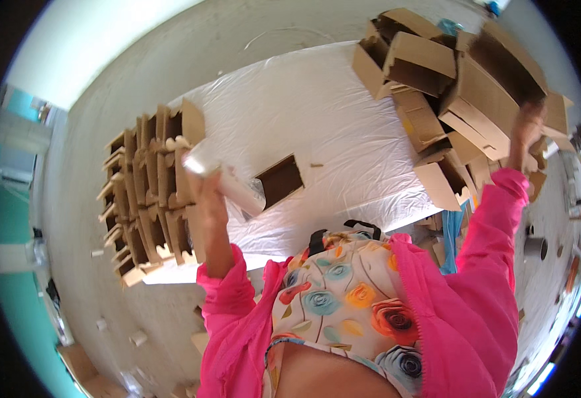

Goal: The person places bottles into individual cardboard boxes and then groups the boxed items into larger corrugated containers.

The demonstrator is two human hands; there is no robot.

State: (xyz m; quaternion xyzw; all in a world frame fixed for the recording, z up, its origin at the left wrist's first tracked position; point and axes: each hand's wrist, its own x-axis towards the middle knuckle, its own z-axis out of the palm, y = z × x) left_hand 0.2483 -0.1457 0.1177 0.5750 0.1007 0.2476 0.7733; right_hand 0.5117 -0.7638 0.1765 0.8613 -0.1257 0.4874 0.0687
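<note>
My left hand [209,192] is closed around a shiny, whitish, roll-like thing [241,188], perhaps clear tape or film; blur hides its exact kind. Right beside that roll, an open cardboard box [282,180] lies on the white-covered table [290,106], its dark inside showing. Out to the right, my right hand [529,125] has its fingers at the edge of a large open cardboard box [486,89] on top of a pile. The fingers are smeared by motion, and whether they grip the box is hard to see.
Rows of open cardboard boxes [148,176] stand packed together at the table's left end. More open boxes [420,63] are heaped at the right end and beyond it. A small brown scrap [316,165] lies on the cover. A dark tube [536,248] rests on the floor at right.
</note>
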